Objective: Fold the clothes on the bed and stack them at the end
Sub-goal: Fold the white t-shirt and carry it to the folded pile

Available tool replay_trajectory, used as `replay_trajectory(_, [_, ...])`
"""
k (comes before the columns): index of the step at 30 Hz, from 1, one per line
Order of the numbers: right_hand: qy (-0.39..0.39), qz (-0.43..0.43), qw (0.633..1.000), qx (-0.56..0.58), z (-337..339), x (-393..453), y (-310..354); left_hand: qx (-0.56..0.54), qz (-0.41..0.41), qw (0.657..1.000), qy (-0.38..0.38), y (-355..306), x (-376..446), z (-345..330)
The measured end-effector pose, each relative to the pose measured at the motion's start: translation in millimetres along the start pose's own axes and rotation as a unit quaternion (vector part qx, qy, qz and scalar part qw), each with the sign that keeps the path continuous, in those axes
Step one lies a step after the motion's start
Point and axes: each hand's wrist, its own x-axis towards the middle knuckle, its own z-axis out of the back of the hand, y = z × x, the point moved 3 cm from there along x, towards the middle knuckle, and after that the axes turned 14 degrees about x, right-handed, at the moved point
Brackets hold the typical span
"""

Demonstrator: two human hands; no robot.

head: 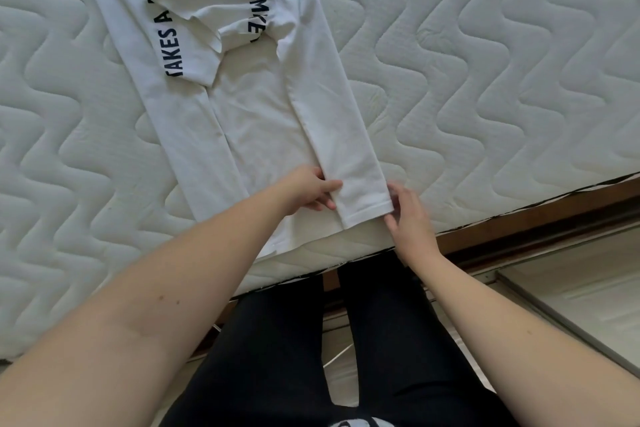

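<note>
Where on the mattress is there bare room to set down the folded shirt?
Bare patches: the white quilted mattress to the right of the white printed T-shirt, out to its near edge, and the quilted stretch on the shirt's left. Crowded: the near hem, where the left hand and right hand flank the folded strip.

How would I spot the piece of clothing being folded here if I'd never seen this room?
Look at the quilted white mattress. Lying lengthwise across it, toward its near edge, is a white T-shirt, both sides already folded inward into a long strip. Its dark block lettering sets it apart, and the left hand and right hand touch its hem.
</note>
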Motion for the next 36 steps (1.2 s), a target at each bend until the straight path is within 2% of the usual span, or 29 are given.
replay_trajectory(4, [-0.033,0.003,0.999,-0.009,-3.6,-4.5,2.2,-0.016,-0.001,0.999,-0.037,8.3,-4.5,3.3])
replay_trajectory(7, [-0.056,-0.012,0.997,-0.058,-11.2,-7.6,-0.6,-0.004,-0.003,1.000,-0.025,14.1,-9.1,-1.4])
replay_trajectory(13, [-0.144,-0.074,0.987,0.010,-22.9,-8.2,1.5,0.023,0.001,1.000,-0.008,26.3,-14.8,-15.6])
replay_trajectory(19, [-0.148,-0.071,0.986,0.004,-20.8,-10.8,-4.3,0.004,0.005,1.000,-0.027,27.8,-15.6,-19.7])
replay_trajectory(23, [-0.079,-0.064,0.995,-0.010,-23.9,-14.8,-9.8,0.000,-0.002,1.000,-0.015,27.6,-16.6,-23.9])
replay_trajectory(25, [-0.071,-0.063,0.995,-0.004,-24.0,-17.3,-12.1,-0.006,-0.018,1.000,0.005,29.3,-17.8,-24.8])
replay_trajectory(31, [-0.090,-0.082,0.992,0.013,-29.5,-18.1,-11.1,-0.094,-0.013,0.992,0.085,35.3,-21.4,-24.1])
replay_trajectory(36, [-0.164,-0.101,0.979,0.068,-29.8,-13.3,-4.5,-0.103,-0.015,0.990,0.091,34.1,-25.8,-22.8])
